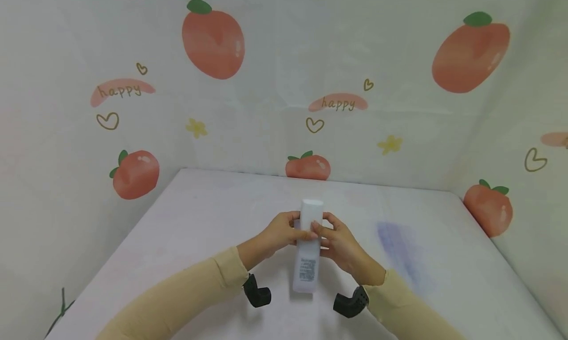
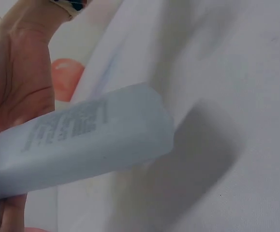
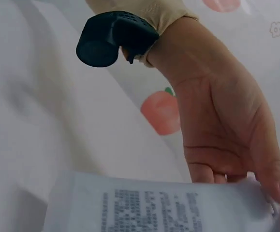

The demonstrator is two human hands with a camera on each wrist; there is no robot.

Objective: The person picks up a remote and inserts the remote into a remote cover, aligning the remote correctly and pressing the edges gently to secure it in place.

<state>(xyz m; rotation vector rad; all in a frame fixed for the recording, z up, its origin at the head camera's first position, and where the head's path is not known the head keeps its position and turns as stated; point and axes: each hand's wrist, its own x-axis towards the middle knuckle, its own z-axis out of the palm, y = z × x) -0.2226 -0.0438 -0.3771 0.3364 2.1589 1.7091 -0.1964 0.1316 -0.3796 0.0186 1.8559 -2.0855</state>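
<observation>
A long, pale plastic container [image 1: 309, 251], white above and cloudier below, is held between both hands over the table. Dark print [image 1: 307, 269] covers its lower face. My left hand [image 1: 277, 233] grips it from the left, thumb laid across the front. From the other side my right hand [image 1: 340, 242] holds it, its thumb on the front close to the left one. In the left wrist view the container's lower end [image 2: 144, 123] is tilted above the tabletop and casts a shadow. The right wrist view shows my left hand [image 3: 222, 121] behind the printed face. Some fingers are hidden behind the container.
A white-covered table [image 1: 213, 197] extends to a pale backdrop [image 1: 275, 59] printed with peaches, hearts and "happy". Right of the hands, a purple smudge [image 1: 399, 246] marks the surface. Black wrist cameras [image 1: 257, 291] hang below both cuffs. Dark green thin sticks [image 1: 62, 308] show at the lower left.
</observation>
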